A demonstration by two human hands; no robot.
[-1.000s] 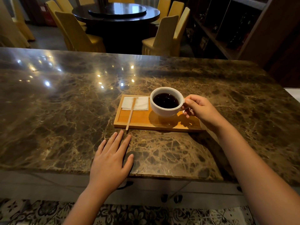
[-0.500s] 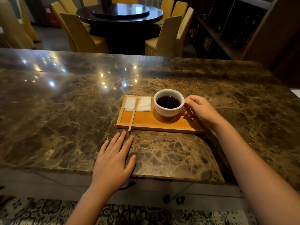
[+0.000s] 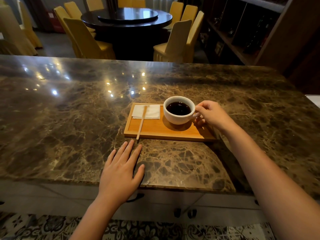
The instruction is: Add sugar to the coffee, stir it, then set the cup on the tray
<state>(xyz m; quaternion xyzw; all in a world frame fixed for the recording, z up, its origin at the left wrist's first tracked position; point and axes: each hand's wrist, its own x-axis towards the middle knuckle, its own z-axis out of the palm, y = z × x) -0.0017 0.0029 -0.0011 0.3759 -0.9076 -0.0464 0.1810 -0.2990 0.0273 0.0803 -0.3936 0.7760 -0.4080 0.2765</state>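
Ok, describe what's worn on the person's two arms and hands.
Nothing visible: the left hand and right hand are bare, with no gloves, rings, watch or bracelets. Both forearms are uncovered as far as the picture shows; no sleeve edge appears before the frame cuts them off.

Cup (image 3: 178,116) handle hidden under right hand (image 3: 212,115) grip.

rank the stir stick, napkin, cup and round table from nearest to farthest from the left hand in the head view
From the left hand:
1. Stir stick, just ahead, overhanging the tray's front edge.
2. Napkin, tray's far left.
3. Cup, tray's right.
4. Round table, far background.
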